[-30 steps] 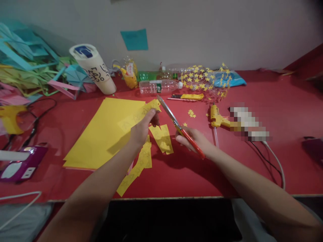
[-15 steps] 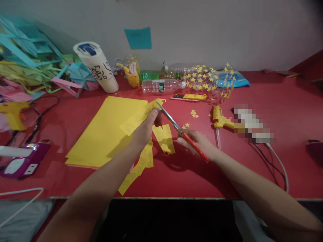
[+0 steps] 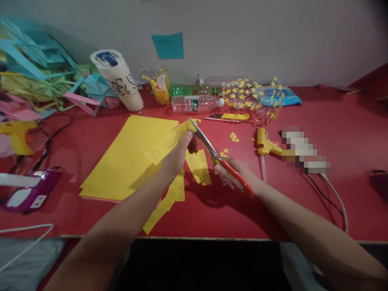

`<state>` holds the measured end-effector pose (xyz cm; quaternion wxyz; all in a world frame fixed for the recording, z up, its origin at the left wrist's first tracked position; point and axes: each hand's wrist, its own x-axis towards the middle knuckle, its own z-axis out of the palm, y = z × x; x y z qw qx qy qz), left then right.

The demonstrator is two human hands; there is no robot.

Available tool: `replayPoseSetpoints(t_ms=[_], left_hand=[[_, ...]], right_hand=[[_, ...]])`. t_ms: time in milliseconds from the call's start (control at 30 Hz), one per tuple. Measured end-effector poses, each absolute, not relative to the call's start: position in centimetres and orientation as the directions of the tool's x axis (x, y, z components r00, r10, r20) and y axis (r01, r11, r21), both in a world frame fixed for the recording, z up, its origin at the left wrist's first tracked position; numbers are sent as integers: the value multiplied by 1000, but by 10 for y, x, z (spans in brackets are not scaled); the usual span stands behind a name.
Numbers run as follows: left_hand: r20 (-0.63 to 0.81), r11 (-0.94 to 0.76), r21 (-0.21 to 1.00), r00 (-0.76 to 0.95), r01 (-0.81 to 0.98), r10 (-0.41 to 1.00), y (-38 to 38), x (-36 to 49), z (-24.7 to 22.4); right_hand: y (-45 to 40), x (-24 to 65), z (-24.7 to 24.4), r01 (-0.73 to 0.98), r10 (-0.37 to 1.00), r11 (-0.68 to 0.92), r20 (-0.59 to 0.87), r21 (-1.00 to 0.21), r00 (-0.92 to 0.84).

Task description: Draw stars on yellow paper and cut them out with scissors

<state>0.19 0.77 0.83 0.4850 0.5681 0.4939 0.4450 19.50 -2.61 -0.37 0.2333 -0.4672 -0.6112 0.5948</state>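
Note:
Between the thumb and fingers of my left hand (image 3: 180, 151) is a yellow paper strip (image 3: 167, 144) with stars drawn on it in outline. My right hand (image 3: 232, 171) grips red-handled scissors (image 3: 209, 147); their blades meet the strip's right end just above my left thumb. Below my hands lie more marked yellow strips (image 3: 198, 167), some partly behind my left forearm. Large yellow paper sheets (image 3: 121, 161) are stacked to the left. Small cut stars (image 3: 234, 137) rest on the table beyond my right hand.
On the red table (image 3: 303, 210) are a glue gun (image 3: 266, 145), a yellow cutter knife (image 3: 233, 117), a clear bottle (image 3: 194, 104) and a star-covered clear bottle (image 3: 242, 95). A tall white tumbler (image 3: 119, 81) stands behind the sheets. Folded coloured paper (image 3: 39, 64) is heaped at left, above a purple power strip (image 3: 32, 192).
The scissors' blades have closed somewhat at the strip's end, and the fingers of my right hand have shifted on the handles. My left hand keeps its hold on the strip.

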Motion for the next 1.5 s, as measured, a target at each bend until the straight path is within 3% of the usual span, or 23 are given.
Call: replayPoseSetpoints(t_ms=[1500], left_hand=[[32, -45, 995, 140, 86, 990, 11, -1, 6]], right_hand=[[-25, 194, -2, 280, 854, -163, -277, -946, -441]])
